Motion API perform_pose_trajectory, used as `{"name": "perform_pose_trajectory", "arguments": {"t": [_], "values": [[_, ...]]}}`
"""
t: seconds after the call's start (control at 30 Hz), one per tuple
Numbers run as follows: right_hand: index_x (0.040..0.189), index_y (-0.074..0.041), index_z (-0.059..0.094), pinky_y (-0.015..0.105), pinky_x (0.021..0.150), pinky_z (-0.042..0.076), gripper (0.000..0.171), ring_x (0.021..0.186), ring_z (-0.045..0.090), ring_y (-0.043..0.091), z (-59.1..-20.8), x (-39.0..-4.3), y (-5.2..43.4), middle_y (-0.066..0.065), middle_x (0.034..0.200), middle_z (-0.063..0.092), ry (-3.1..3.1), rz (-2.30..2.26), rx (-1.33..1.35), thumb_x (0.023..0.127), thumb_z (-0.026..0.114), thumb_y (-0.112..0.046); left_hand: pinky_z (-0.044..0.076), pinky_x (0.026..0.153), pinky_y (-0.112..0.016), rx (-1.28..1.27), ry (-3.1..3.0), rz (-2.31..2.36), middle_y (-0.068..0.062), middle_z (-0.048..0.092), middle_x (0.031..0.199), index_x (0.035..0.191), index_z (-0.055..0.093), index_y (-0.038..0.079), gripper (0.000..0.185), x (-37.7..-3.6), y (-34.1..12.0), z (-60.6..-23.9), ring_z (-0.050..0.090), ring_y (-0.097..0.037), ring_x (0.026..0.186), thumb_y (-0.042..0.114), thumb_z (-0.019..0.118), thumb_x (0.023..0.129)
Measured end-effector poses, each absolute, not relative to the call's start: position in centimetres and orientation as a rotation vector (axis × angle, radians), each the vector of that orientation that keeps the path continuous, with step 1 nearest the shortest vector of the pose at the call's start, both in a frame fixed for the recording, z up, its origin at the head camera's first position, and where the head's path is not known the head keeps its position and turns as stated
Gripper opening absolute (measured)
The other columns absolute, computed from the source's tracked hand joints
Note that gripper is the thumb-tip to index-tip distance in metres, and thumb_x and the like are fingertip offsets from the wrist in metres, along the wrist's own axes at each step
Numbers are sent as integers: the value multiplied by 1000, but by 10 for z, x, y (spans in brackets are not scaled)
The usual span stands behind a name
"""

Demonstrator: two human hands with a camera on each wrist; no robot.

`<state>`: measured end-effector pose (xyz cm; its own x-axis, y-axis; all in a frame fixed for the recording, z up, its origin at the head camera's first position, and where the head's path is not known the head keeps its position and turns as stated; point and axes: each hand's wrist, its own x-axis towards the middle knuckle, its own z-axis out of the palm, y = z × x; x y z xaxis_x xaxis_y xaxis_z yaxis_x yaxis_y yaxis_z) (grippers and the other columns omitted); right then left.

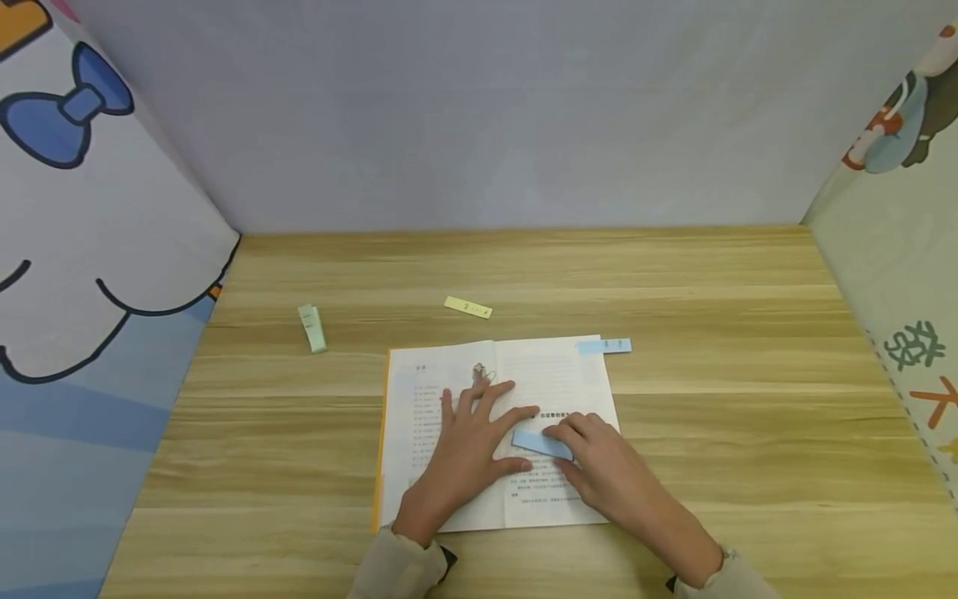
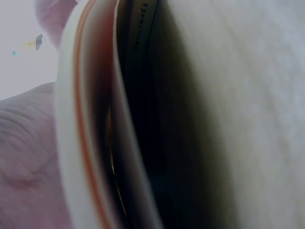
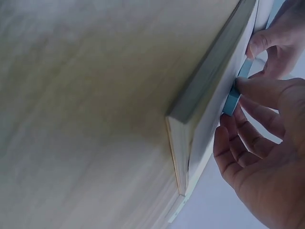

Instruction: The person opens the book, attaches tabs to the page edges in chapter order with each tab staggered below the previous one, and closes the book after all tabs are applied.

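An open book (image 1: 557,374) lies on the wooden table, small print on both pages. My left hand (image 1: 464,445) rests spread over its middle, fingers extended across the gutter and thumb toward the right page. Over the right page, a narrow pad of blue sticky notes (image 1: 533,442) is pinched at its right end between the thumb and fingers of my right hand (image 1: 608,467). In the right wrist view the blue pad (image 3: 232,101) shows thick, close against the page, with the left hand (image 3: 282,45) just beyond. A small shiny thing (image 1: 480,371) shows by a left fingertip.
A blue sticky tab (image 1: 618,345) sticks out past the book's upper right edge. Behind the book lies a yellow strip (image 1: 468,308) with marks on it, and farther left a pale green strip pad (image 1: 312,329). Printed cloth walls (image 1: 479,125) enclose the table.
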<state>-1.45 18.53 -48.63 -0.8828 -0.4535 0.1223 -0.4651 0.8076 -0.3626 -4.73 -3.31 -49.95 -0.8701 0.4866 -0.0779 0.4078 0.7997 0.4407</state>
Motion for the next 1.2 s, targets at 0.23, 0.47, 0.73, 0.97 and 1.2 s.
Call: {"name": "perform_pose_trajectory", "arguments": {"t": [0.23,0.47,0.73,0.97,1.2], "values": [[117,-11,74,31,80,57,36,97,65,15,-484,-19,199,1,112,71,-2962,634,655,83,86,-5,14,118,-83,708,2805,625,-4,37,167,148,56,39,70,-48,-34,-501,25,-41,157,53,81,84],[119,-6,73,28,71,54,36,90,61,15,-483,-28,234,7,111,70,-2934,719,479,85,83,1,15,118,-83,703,2814,634,-5,39,166,146,58,38,68,-48,-33,-502,27,-41,156,51,82,83],[119,-1,71,32,68,47,33,89,58,26,-484,-36,283,16,107,68,-2884,715,275,87,79,3,14,118,-82,697,2813,626,-5,39,166,146,58,38,69,-49,-32,-502,27,-41,157,51,82,83],[116,3,71,31,66,44,33,83,60,30,-489,-41,319,23,102,68,-2840,704,187,84,80,6,14,119,-82,695,2807,617,-4,38,166,146,57,39,69,-48,-31,-501,26,-40,158,51,82,83],[117,7,69,28,64,43,32,84,62,35,-488,-40,338,28,104,67,-2890,712,37,86,78,4,14,119,-82,685,2800,624,-4,37,167,147,57,39,69,-48,-32,-500,26,-41,157,51,81,83]]}}
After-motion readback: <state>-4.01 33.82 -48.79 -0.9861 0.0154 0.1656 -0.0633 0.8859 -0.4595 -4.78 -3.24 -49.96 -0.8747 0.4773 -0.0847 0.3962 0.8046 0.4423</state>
